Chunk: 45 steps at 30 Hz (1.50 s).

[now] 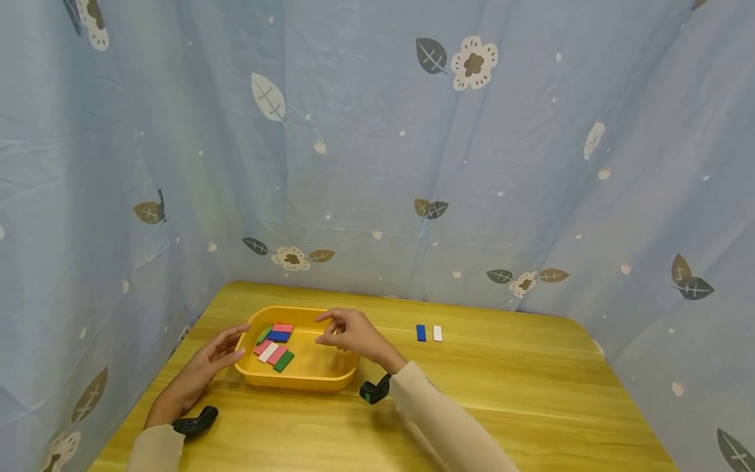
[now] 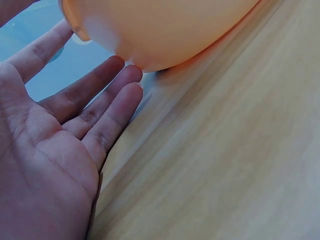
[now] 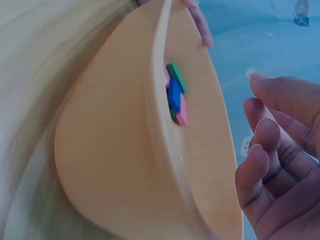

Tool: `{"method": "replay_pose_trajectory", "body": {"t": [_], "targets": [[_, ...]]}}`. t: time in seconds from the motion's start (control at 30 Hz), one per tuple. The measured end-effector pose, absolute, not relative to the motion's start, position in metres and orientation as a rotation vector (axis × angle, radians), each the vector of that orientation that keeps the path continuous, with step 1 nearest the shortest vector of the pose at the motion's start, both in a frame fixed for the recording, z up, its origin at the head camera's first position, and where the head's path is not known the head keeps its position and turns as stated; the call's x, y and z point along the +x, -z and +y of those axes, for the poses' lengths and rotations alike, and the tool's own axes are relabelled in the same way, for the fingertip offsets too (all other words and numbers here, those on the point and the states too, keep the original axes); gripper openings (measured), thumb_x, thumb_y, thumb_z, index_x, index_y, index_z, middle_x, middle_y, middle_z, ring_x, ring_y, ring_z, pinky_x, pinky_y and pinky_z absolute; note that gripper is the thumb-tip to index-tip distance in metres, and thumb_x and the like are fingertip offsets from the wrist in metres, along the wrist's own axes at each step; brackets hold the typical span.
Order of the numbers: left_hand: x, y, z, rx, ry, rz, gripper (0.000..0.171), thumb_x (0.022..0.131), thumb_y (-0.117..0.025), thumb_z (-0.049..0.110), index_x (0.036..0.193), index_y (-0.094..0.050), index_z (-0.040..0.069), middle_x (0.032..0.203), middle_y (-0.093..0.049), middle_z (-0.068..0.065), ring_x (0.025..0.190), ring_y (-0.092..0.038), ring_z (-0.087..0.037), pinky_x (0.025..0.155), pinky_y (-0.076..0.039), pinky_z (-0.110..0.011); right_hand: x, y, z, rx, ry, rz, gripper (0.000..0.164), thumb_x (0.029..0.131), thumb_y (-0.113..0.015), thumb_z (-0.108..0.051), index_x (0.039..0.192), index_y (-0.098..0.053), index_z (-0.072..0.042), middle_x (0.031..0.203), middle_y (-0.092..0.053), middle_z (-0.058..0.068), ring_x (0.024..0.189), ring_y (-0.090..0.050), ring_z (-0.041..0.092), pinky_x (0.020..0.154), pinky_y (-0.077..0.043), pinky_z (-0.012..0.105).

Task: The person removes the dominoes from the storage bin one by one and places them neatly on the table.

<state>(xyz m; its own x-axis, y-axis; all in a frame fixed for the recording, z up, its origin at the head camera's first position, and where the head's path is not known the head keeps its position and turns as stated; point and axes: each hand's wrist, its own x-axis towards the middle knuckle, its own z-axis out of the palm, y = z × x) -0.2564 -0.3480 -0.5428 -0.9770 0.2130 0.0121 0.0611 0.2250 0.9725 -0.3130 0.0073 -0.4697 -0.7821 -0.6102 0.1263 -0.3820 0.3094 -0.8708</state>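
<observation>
A yellow plastic tub point(image 1: 295, 381) stands on the table, holding several small flat rectangular blocks in pink, white point(image 1: 269, 353), blue point(image 1: 278, 336) and green point(image 1: 284, 361). They lie bunched at its left end. My left hand point(image 1: 203, 367) is at the tub's left end, fingers fairly straight, fingertips at its outer wall point(image 2: 165, 30). Over the right part of the tub hovers my right hand point(image 1: 350, 334), its fingers loosely bent. In the right wrist view, the thumb and fingers point(image 3: 257, 165) stand apart with nothing between them.
A blue block point(image 1: 421, 333) and a white block point(image 1: 437, 333) lie side by side on the wooden table point(image 1: 501, 380), right of the tub. A patterned blue curtain point(image 1: 366, 144) hangs behind and at both sides. Black wrist devices point(image 1: 197, 421) are on both arms.
</observation>
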Motion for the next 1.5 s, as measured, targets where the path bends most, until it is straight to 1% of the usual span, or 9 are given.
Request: {"method": "replay_pose_trajectory", "body": {"t": [0.13, 0.23, 0.43, 0.67, 0.83, 0.93, 1.1, 1.33, 1.5], "targets": [[-0.256, 0.542, -0.348, 0.259, -1.859, 2.359, 0.062, 0.107, -0.058, 0.03, 0.162, -0.032, 0.019, 0.162, -0.029, -0.017, 0.14, -0.037, -0.028, 0.093, -0.042, -0.012, -0.31, 0.471, -0.003, -0.919, 1.473, 2.32, 0.037, 0.094, -0.079, -0.026, 0.129, -0.069, -0.022, 0.089, -0.072, -0.004, 0.068, -0.059, 0.038, 0.065, -0.056, 0.051], [-0.256, 0.541, -0.348, 0.255, -1.859, 2.359, 0.062, 0.107, -0.059, 0.031, 0.162, -0.032, 0.019, 0.161, -0.03, -0.017, 0.14, -0.037, -0.03, 0.093, -0.042, -0.012, -0.307, 0.472, -0.01, -0.922, 1.471, 2.309, 0.036, 0.094, -0.079, -0.025, 0.129, -0.069, -0.021, 0.088, -0.072, -0.004, 0.074, -0.06, 0.045, 0.066, -0.057, 0.049], [-0.256, 0.543, -0.349, 0.269, -1.866, 2.338, 0.061, 0.107, -0.057, 0.03, 0.162, -0.032, 0.02, 0.163, -0.027, -0.016, 0.146, -0.027, -0.038, 0.093, -0.039, -0.011, -0.3, 0.479, -0.023, -0.882, 1.457, 2.345, 0.033, 0.092, -0.08, -0.022, 0.125, -0.072, -0.019, 0.084, -0.07, -0.004, 0.074, -0.063, 0.041, 0.059, -0.054, 0.03], [-0.255, 0.544, -0.35, 0.27, -1.864, 2.334, 0.06, 0.108, -0.056, 0.029, 0.162, -0.032, 0.021, 0.163, -0.026, -0.015, 0.146, -0.026, -0.039, 0.093, -0.04, -0.012, -0.291, 0.489, -0.039, -0.77, 1.534, 2.262, 0.036, 0.093, -0.079, -0.02, 0.126, -0.071, -0.009, 0.086, -0.071, 0.003, 0.073, -0.064, 0.043, 0.063, -0.058, 0.045], [-0.255, 0.544, -0.349, 0.27, -1.871, 2.334, 0.061, 0.107, -0.057, 0.03, 0.162, -0.032, 0.02, 0.163, -0.027, -0.017, 0.146, -0.026, -0.04, 0.093, -0.04, -0.011, -0.285, 0.493, -0.046, -0.715, 1.554, 2.212, 0.035, 0.093, -0.079, -0.016, 0.126, -0.071, -0.007, 0.087, -0.07, 0.008, 0.07, -0.066, 0.041, 0.056, -0.056, 0.037], [-0.255, 0.544, -0.348, 0.272, -1.872, 2.338, 0.061, 0.107, -0.057, 0.029, 0.162, -0.032, 0.02, 0.162, -0.028, -0.016, 0.144, -0.03, -0.032, 0.093, -0.039, -0.01, -0.283, 0.495, -0.049, -0.673, 1.544, 2.222, 0.034, 0.092, -0.08, -0.017, 0.124, -0.072, -0.009, 0.085, -0.067, 0.004, 0.067, -0.064, 0.038, 0.054, -0.053, 0.032], [-0.255, 0.544, -0.35, 0.275, -1.878, 2.343, 0.06, 0.108, -0.057, 0.029, 0.162, -0.032, 0.02, 0.162, -0.028, -0.016, 0.135, -0.038, -0.01, 0.094, -0.04, -0.01, -0.285, 0.497, -0.056, -0.622, 1.528, 2.248, 0.034, 0.09, -0.082, -0.017, 0.122, -0.073, -0.01, 0.083, -0.066, 0.004, 0.064, -0.062, 0.033, 0.057, -0.056, 0.035], [-0.256, 0.545, -0.349, 0.272, -1.886, 2.332, 0.06, 0.108, -0.057, 0.029, 0.162, -0.032, 0.02, 0.163, -0.026, -0.015, 0.146, -0.026, -0.037, 0.093, -0.04, -0.011, -0.288, 0.5, -0.064, -0.55, 1.524, 2.201, 0.035, 0.09, -0.081, -0.009, 0.124, -0.073, -0.009, 0.074, -0.068, 0.017, 0.046, -0.043, 0.019, 0.047, -0.041, 0.026], [-0.256, 0.546, -0.349, 0.272, -1.884, 2.331, 0.061, 0.107, -0.058, 0.03, 0.162, -0.032, 0.02, 0.163, -0.027, -0.016, 0.146, -0.027, -0.039, 0.094, -0.04, -0.012, -0.291, 0.506, -0.067, -0.523, 1.455, 2.264, 0.036, 0.088, -0.082, -0.008, 0.124, -0.073, -0.009, 0.073, -0.07, 0.01, 0.048, -0.044, 0.016, 0.049, -0.039, 0.025]]}}
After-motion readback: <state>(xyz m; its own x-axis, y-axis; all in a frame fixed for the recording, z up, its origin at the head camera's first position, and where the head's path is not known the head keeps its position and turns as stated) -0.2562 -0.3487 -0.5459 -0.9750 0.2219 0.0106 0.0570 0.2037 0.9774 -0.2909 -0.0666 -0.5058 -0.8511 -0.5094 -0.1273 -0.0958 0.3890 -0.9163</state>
